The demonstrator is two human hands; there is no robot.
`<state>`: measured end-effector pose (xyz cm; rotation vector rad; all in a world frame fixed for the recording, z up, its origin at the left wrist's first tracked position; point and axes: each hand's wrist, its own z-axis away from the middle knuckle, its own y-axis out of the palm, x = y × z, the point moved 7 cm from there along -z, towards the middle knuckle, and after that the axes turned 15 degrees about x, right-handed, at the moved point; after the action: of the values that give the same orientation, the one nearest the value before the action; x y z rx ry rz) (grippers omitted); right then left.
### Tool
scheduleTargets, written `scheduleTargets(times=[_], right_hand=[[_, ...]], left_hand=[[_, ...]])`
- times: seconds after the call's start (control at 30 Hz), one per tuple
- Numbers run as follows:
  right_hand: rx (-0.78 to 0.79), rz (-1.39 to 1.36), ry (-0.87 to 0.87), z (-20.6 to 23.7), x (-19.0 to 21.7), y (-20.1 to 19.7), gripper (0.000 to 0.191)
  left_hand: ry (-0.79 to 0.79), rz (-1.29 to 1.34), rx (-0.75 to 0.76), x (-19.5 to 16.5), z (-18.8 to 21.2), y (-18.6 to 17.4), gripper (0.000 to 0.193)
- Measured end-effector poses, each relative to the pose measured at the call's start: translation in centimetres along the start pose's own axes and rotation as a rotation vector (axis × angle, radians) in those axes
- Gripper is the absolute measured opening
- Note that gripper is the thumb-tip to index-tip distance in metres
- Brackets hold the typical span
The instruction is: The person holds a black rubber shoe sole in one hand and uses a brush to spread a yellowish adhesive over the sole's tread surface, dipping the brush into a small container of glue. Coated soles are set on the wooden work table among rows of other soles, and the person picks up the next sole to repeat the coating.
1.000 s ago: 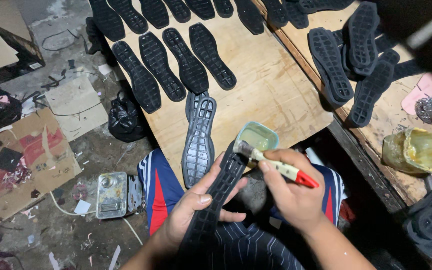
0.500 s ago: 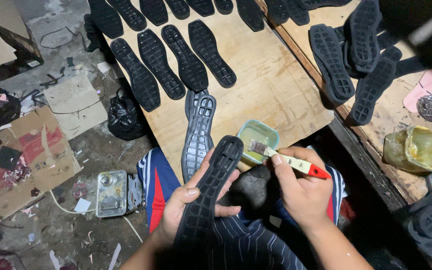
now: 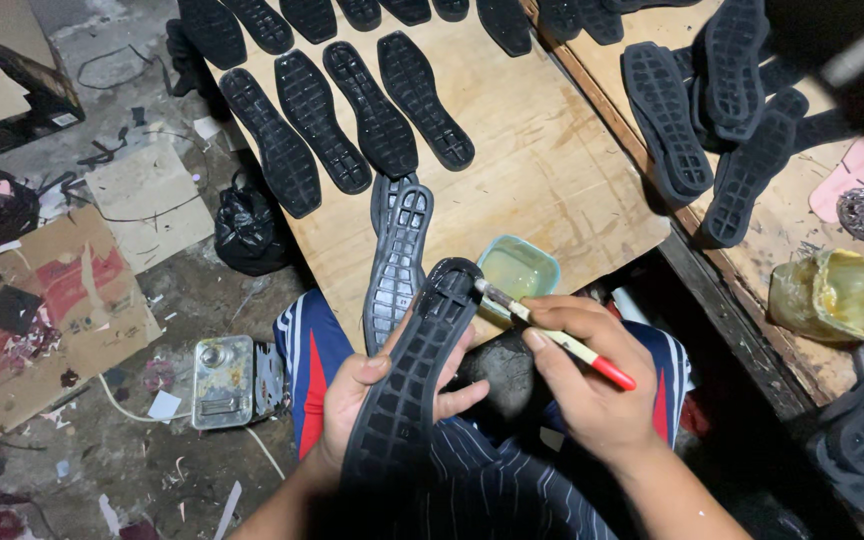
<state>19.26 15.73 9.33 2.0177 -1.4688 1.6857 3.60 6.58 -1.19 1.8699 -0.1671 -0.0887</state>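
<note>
A shoe sole [image 3: 407, 390] lies in the left hand [image 3: 372, 400], a brush [image 3: 552, 335] in the right hand [image 3: 587, 385] just beside it. Beyond them, a small tub [image 3: 519, 268] sits on a board [image 3: 552, 160] behind a row of soles [image 3: 342, 110]; a tin [image 3: 222, 380] lies left on the floor.

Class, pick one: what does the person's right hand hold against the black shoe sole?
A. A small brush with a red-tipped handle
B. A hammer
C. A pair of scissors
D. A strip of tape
A: the right hand pinches a small brush whose bristle end meets the black sole that the left hand supports.
</note>
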Motion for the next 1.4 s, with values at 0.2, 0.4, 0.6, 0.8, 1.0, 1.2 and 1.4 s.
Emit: scheduleTargets(times=[0.2, 0.4, 0.6, 0.8, 1.0, 1.2, 1.4], right_hand=[[0.185, 0.084, -0.028, -0.1, 2.2, 2.6, 0.018], [0.003, 0.18, 0.187, -1.2, -0.2, -1.1, 0.016], [0.121, 0.018, 0.037, -0.4, 1.2, 1.0, 0.017], [-0.033, 0.103, 0.284, -1.6, -1.8, -0.5, 0.017], [0.011, -0.222, 0.322, 0.2, -4.0, -0.6, 0.016], [0.161, -0.214, 0.135, 0.3, -2.6, 1.2, 0.022], [0.247, 0.035, 0.001, 0.4, 1.0, 2.8, 0.019]], left_hand=[[-0.007, -0.131, 0.029, -0.4, 0.2, -0.1, 0.084], [-0.025, -0.025, -0.02, 0.4, 0.3, -0.6, 0.085], [-0.073, -0.1, -0.059, 0.7, 0.2, -1.3, 0.089], [-0.117, -0.268, -0.061, 1.2, 0.4, -1.0, 0.086], [0.12, -0.068, -0.142, -0.4, 0.1, -1.9, 0.073], [0.082, 0.076, 0.036, -0.8, 0.0, 0.0, 0.075], [-0.016, 0.123, 0.029, -0.4, -0.2, 1.0, 0.081]])
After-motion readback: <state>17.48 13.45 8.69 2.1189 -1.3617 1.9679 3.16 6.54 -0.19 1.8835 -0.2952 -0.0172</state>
